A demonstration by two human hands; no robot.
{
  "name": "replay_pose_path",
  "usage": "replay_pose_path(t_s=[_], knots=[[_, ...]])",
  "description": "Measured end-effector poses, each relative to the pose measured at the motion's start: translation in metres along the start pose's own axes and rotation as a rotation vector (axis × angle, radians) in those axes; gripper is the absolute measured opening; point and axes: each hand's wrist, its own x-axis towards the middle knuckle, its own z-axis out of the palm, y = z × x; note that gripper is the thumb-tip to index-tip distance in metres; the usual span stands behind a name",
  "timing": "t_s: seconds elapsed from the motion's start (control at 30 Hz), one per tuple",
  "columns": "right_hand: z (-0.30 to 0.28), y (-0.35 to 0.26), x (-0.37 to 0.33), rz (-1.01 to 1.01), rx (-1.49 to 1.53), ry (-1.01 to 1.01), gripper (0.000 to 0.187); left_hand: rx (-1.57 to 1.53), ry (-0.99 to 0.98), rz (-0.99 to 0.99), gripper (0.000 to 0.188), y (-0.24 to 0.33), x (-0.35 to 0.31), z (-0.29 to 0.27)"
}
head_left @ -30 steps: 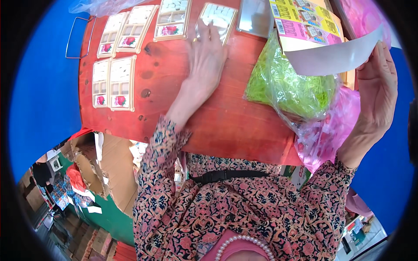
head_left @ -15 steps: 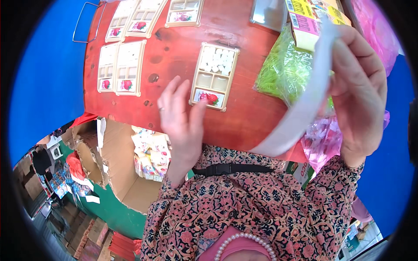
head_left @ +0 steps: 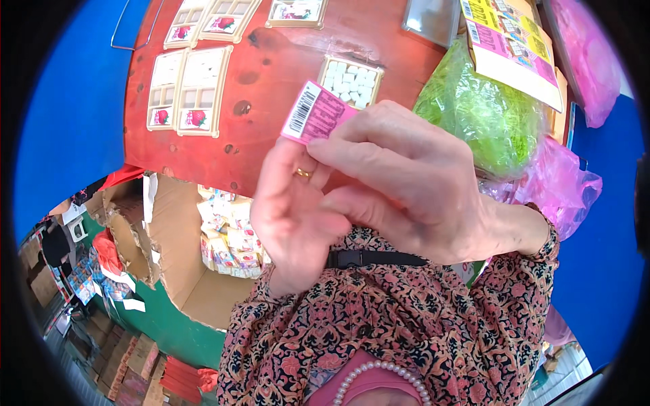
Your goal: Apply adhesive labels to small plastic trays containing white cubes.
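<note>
A pink label [head_left: 313, 111] is being pinched between the thumb and fingers of the right hand [head_left: 413, 183], its barcoded end being held up clear of the grip. Just left of the grip, the left hand [head_left: 291, 210] is being held upright with its fingers loosely bent, a fingertip being set by the label's lower corner; whether it is grasping anything cannot be told. Just beyond the grip, a tray [head_left: 380, 80] of white pieces [head_left: 349, 81] is being partly hidden by the label and the right hand. Farther off, beyond and to the left, five more trays [head_left: 198, 99] are being borne by the red table [head_left: 284, 84]. To the right of the grip, green shreds [head_left: 484, 111] are being held in a clear bag, partly covered by printed sheets [head_left: 518, 78]. Below left of the grip, small packs [head_left: 233, 237] are being held in a carton [head_left: 172, 250].
</note>
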Motion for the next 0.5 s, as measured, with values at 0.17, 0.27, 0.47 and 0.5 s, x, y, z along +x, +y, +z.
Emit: replay_pose_path(t_s=[0.17,0.27,0.47,0.5], knots=[[-0.011,0.013,-0.004,0.147,-0.304,0.106,0.043,-0.129,0.097,-0.041,0.037,-0.008,0.016,-0.026],[-0.003,0.028,-0.025,0.487,0.017,-0.048,0.037,-0.114,0.168,-0.07,0.033,-0.014,0.023,-0.036],[0.006,0.046,-0.041,0.894,0.428,-0.076,0.024,-0.101,0.354,-0.055,0.01,-0.031,0.033,-0.037],[0.008,0.048,-0.041,0.855,0.457,0.006,0.016,-0.075,0.374,-0.059,0.01,-0.035,0.034,-0.04]])
